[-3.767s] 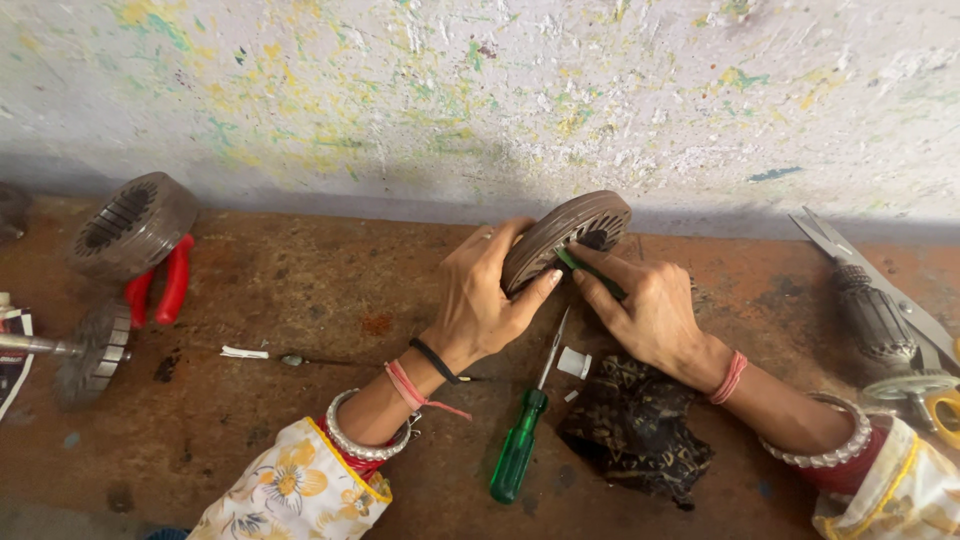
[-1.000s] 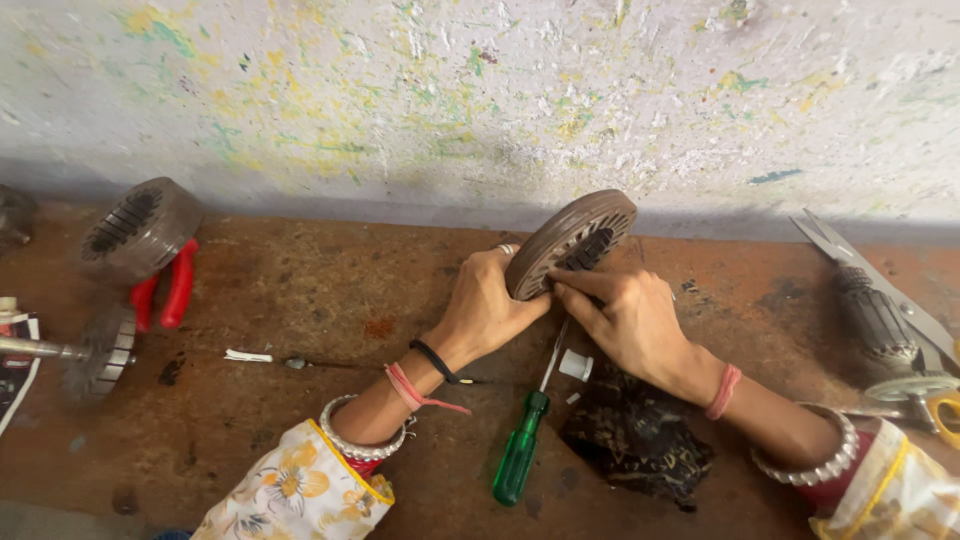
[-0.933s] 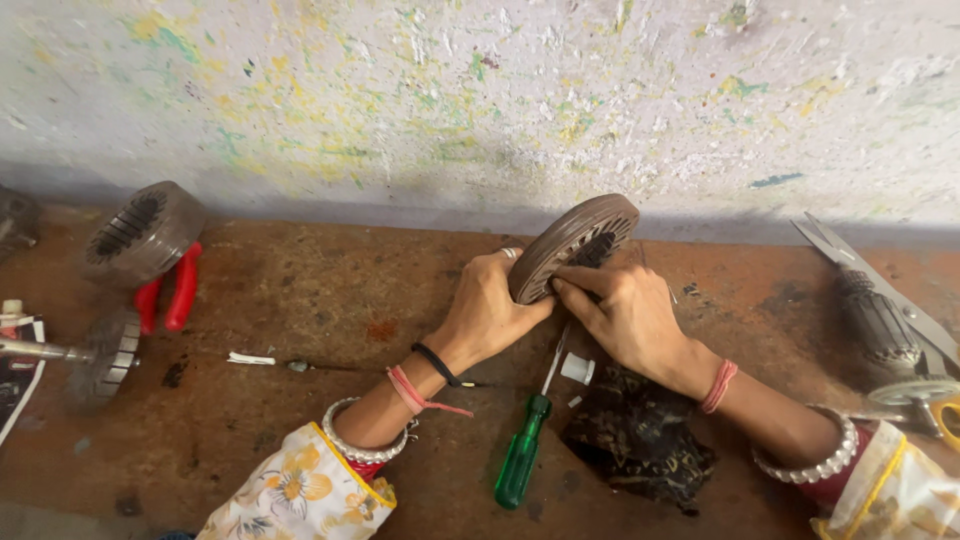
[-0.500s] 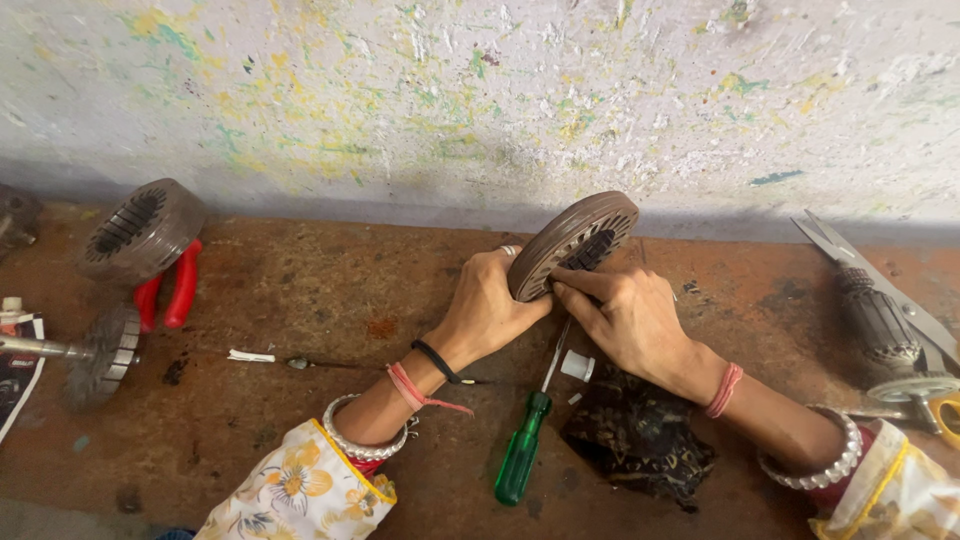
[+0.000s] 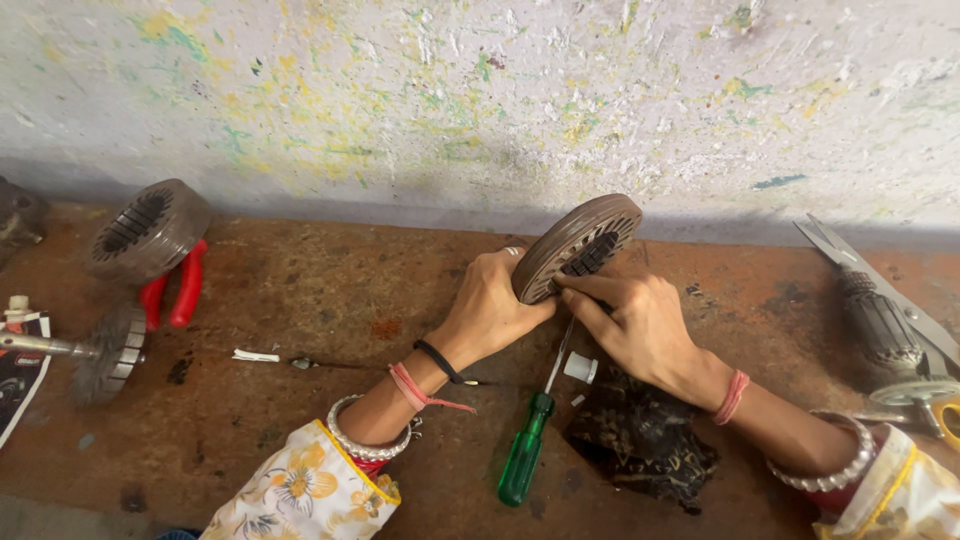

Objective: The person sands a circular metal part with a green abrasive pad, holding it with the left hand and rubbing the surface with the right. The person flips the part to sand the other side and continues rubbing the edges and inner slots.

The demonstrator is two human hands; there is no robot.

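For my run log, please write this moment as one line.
left hand: holds round slotted metal stator core | right hand: fingers in slots | green-handled screwdriver: on bench

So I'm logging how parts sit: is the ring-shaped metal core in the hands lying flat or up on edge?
On edge, tilted. The metal core is lifted off the bench, left hand behind it, right hand at its slotted opening.

we see a rusty brown workbench (image 5: pixel 300 300) carrying a green screwdriver (image 5: pixel 528 460), red pliers (image 5: pixel 172 290), a dark rag (image 5: pixel 640 450), two ring-shaped stator cores, one (image 5: pixel 148 230) by the pliers, and scissors (image 5: pixel 870 285).
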